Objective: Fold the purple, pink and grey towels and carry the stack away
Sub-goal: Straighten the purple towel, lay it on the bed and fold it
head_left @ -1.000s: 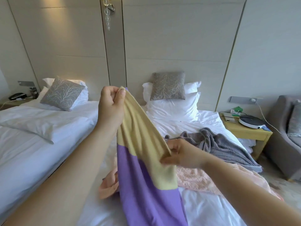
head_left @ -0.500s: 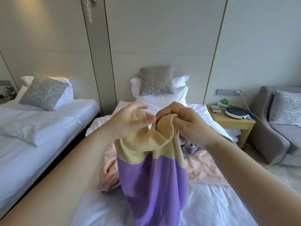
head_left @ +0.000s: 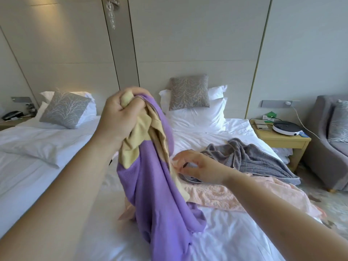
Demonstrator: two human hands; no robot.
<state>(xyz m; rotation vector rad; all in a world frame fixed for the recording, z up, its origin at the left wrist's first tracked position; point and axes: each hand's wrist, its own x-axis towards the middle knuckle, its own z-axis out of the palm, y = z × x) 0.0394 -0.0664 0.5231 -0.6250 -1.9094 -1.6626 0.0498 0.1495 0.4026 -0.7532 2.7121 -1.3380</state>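
My left hand (head_left: 122, 117) is raised over the bed, fist closed on the bunched yellow end of the purple towel (head_left: 160, 200), which hangs down to the white sheet. My right hand (head_left: 197, 166) is lower and to the right, thumb and fingers pinching the towel's yellow edge. The pink towel (head_left: 226, 196) lies spread flat on the bed behind the purple one. The grey towel (head_left: 254, 159) sits crumpled beyond it, toward the bed's right side.
I stand at the foot of a white bed (head_left: 235, 238) with pillows and a grey cushion (head_left: 189, 92). A second bed (head_left: 37, 157) lies left. A wooden nightstand (head_left: 282, 140) and a grey armchair (head_left: 327, 147) stand at the right.
Both hands held the yellow end together half a second ago. Now my left hand has gathered it into a fist, and my right hand has dropped down along the towel's edge.
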